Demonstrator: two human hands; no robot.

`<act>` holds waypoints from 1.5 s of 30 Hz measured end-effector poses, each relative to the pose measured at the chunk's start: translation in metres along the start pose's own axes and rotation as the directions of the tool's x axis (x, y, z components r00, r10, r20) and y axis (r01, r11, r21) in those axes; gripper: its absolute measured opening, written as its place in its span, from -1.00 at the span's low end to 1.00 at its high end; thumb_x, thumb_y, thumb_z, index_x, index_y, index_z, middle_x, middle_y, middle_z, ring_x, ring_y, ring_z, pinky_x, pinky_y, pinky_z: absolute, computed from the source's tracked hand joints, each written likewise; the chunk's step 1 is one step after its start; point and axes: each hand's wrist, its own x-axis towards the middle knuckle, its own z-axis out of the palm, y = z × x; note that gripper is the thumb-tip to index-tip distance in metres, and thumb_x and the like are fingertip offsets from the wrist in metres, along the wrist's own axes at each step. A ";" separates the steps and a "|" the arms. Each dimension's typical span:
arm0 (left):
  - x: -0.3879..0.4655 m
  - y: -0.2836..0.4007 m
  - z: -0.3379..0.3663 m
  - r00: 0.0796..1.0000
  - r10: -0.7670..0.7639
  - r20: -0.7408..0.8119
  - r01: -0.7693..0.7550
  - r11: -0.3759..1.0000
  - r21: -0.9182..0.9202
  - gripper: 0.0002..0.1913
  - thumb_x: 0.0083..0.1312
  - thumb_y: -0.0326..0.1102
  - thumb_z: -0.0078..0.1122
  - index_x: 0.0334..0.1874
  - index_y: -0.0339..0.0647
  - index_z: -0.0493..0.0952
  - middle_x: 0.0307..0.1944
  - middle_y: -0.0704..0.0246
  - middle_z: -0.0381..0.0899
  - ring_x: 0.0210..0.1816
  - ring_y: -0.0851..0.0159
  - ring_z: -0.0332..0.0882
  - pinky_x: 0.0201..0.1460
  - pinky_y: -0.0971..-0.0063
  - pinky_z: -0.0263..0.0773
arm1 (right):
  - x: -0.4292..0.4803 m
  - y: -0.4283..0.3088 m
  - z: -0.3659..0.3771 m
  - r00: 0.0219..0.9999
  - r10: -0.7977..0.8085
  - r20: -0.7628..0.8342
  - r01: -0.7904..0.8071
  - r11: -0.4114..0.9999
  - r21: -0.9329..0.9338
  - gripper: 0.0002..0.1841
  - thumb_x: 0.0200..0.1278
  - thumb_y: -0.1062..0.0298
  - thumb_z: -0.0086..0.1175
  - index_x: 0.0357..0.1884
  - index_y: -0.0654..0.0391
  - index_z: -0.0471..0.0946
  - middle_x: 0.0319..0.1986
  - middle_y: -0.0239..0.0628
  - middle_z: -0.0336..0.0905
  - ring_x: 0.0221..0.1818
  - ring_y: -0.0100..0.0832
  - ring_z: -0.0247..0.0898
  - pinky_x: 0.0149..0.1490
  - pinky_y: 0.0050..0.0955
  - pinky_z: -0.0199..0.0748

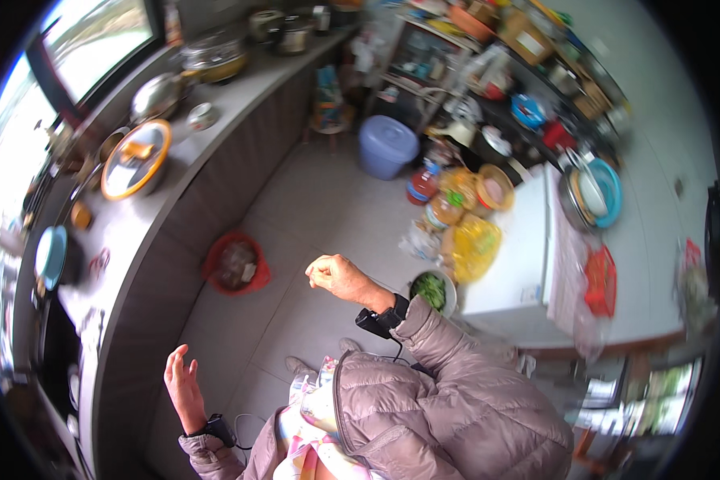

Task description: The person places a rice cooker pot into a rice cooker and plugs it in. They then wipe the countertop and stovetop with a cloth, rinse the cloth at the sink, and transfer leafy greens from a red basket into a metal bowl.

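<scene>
My left hand [183, 384] is raised beside the counter front, its fingers apart and nothing in them. Over the tiled floor, my right hand [343, 279] is curled into a loose fist; I see nothing in it. Beyond it on the floor stands a red plastic waste bin [253, 279] with rubbish inside, touched by neither hand. A metal bowl of green leafy vegetables [430, 290] is on the floor near my right wrist. Both wrists wear black strapped devices.
The grey counter [177, 186] curves along the left, bearing an orange-rimmed glass lid [137, 159], a metal bowl [203, 116] and a blue-topped pot [51, 258]. A lidded blue bucket [388, 147], a yellow plastic bag [477, 247], bottles and a white chest-like appliance [516, 258] line the right.
</scene>
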 end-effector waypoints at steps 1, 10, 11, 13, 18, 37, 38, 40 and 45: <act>0.018 0.002 0.004 0.999 -0.007 0.042 0.006 0.999 0.034 -0.72 0.51 -0.17 0.06 0.13 -0.13 0.56 0.12 0.48 0.56 -0.02 0.58 0.45 0.12 0.47 0.32 | -0.009 0.002 -0.008 0.997 0.043 -0.061 -0.042 0.999 0.027 -0.82 0.27 0.36 0.12 -0.31 0.29 0.61 -0.45 -0.24 0.64 -0.35 -0.49 0.54 -0.19 -0.43 0.50; 0.076 -0.015 0.200 0.811 0.004 0.585 -0.127 0.977 0.170 -0.73 0.50 -0.21 0.03 0.08 -0.19 0.57 0.09 0.44 0.57 0.17 0.49 0.41 0.13 0.46 0.32 | -0.132 0.040 -0.121 0.881 0.318 -0.350 -0.212 0.927 0.309 -0.83 0.42 0.37 0.05 -0.15 0.26 0.59 -0.24 -0.33 0.64 -0.16 -0.48 0.61 -0.08 -0.52 0.53; 0.071 -0.019 0.229 0.758 0.094 0.645 -0.241 0.960 0.144 -0.75 0.50 -0.24 0.03 0.06 -0.20 0.58 0.06 0.45 0.58 0.16 0.49 0.42 0.10 0.48 0.34 | -0.146 0.045 -0.134 0.861 0.344 -0.374 -0.215 0.913 0.346 -0.82 0.43 0.35 0.05 -0.15 0.26 0.59 -0.24 -0.33 0.64 -0.17 -0.48 0.61 -0.08 -0.52 0.54; 0.071 -0.021 0.286 0.748 -0.156 0.645 0.076 0.986 0.150 -0.77 0.50 -0.26 0.03 0.02 -0.19 0.59 0.01 0.48 0.58 0.06 0.51 0.46 0.04 0.49 0.36 | -0.168 0.057 -0.164 0.828 0.361 -0.430 -0.176 0.894 0.411 -0.80 0.42 0.32 0.07 -0.17 0.25 0.60 -0.28 -0.34 0.64 -0.20 -0.50 0.61 -0.11 -0.53 0.53; 0.042 -0.050 0.414 0.669 -0.284 0.687 0.115 0.953 0.282 -0.77 0.50 -0.24 0.03 0.01 -0.17 0.60 0.01 0.53 0.58 -0.01 0.55 0.44 0.13 0.44 0.29 | -0.232 0.097 -0.243 0.730 0.433 -0.529 -0.165 0.863 0.478 -0.78 0.38 0.29 0.09 -0.21 0.25 0.62 -0.33 -0.33 0.66 -0.30 -0.52 0.60 -0.18 -0.56 0.54; 0.060 -0.141 0.771 0.176 -0.462 0.870 0.090 0.887 0.453 -0.74 0.50 -0.24 -0.03 0.02 -0.20 0.58 0.11 0.36 0.56 0.12 0.40 0.44 0.21 0.37 0.29 | -0.342 0.132 -0.461 0.235 0.563 -0.792 0.136 0.788 0.601 -0.79 0.43 0.34 -0.02 -0.18 0.28 0.55 -0.17 -0.14 0.64 -0.11 -0.28 0.64 0.02 -0.38 0.60; 0.067 -0.146 0.795 0.127 -0.443 0.888 0.104 0.896 0.432 -0.74 0.50 -0.24 -0.04 0.03 -0.19 0.58 0.12 0.36 0.56 0.12 0.40 0.43 0.21 0.37 0.29 | -0.337 0.130 -0.475 0.212 0.552 -0.806 0.135 0.801 0.584 -0.79 0.43 0.34 -0.02 -0.17 0.29 0.55 -0.17 -0.14 0.64 -0.11 -0.28 0.64 0.02 -0.38 0.60; 0.081 -0.158 0.844 0.073 -0.466 0.882 0.096 0.883 0.459 -0.74 0.51 -0.24 -0.04 0.03 -0.20 0.58 0.11 0.37 0.56 0.13 0.40 0.43 0.22 0.37 0.29 | -0.326 0.127 -0.505 0.193 0.499 -0.845 0.139 0.839 0.526 -0.78 0.43 0.33 -0.01 -0.16 0.30 0.56 -0.17 -0.13 0.63 -0.10 -0.26 0.64 0.02 -0.36 0.60; 0.127 -0.169 0.956 -0.027 -0.516 0.856 0.086 0.852 0.516 -0.79 0.49 -0.23 0.00 -0.04 -0.14 0.58 0.07 0.40 0.60 0.09 0.44 0.46 0.21 0.33 0.33 | -0.286 0.121 -0.585 0.039 0.553 -0.833 0.178 0.816 0.550 -0.79 0.42 0.35 -0.01 -0.14 0.28 0.56 -0.20 -0.13 0.63 -0.12 -0.23 0.64 0.00 -0.35 0.60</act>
